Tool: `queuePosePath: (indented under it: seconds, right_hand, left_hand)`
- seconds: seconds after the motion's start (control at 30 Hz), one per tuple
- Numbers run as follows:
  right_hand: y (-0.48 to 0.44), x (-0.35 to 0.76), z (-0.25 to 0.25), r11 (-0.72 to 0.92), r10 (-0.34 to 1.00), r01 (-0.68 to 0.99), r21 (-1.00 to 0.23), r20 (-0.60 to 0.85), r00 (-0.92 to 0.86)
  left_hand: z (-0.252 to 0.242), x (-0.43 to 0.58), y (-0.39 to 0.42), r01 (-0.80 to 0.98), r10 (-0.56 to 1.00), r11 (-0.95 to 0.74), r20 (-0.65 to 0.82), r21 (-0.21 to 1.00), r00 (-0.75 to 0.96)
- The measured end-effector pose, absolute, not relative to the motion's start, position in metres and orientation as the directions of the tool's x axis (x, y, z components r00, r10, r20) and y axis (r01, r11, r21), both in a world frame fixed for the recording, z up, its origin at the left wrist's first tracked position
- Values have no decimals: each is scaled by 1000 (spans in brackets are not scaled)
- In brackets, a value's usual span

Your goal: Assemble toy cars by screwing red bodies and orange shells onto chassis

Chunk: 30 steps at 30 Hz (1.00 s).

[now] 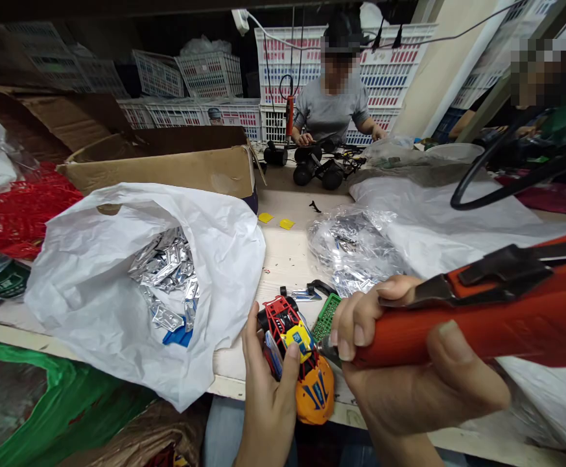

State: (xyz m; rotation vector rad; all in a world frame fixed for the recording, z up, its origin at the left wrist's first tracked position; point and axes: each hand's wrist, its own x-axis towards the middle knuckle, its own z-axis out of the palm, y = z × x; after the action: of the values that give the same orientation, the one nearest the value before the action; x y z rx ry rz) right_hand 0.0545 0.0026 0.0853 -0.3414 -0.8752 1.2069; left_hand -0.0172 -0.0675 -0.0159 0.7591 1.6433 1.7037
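My left hand [270, 389] grips a toy car [316, 392] with an orange front, a yellow panel and a red frame, at the table's front edge. In my right hand [409, 363] is a red-orange power screwdriver [467, 324], held level, its metal tip pointing left at the car's side near the yellow panel. Whether the tip touches a screw is hidden. Just behind the car lie a green tray [326, 316] and a small silver part with black ends [302, 294].
A white bag [93, 259] of silver parts stands left, before a cardboard box [166, 172]. Clear plastic bags [355, 250] lie right. Two yellow pieces [286, 224] rest mid-table. Across the table, a person [332, 104] sits behind black car chassis [319, 174]. Red parts [24, 204] lie far left.
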Motion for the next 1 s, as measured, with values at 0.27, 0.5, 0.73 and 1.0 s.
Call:
queuePosePath:
  seconds: [0.27, 0.5, 0.73, 1.0]
  right_hand:
    - [4, 72, 93, 322, 913, -636, -701, 409, 12]
    - [8, 85, 101, 360, 922, -604, -711, 372, 111]
    - [10, 86, 95, 325, 931, -645, -691, 352, 91]
    - [6, 81, 97, 295, 929, -654, -697, 369, 26]
  left_hand:
    - [-14, -23, -68, 105, 781, -16, 78, 994, -619]
    - [-19, -23, -67, 422, 749, 76, 227, 903, -622]
    - [-8, -31, -73, 736, 755, -62, 514, 675, -407]
    - [-6, -32, -71, 730, 744, -106, 541, 675, -392]
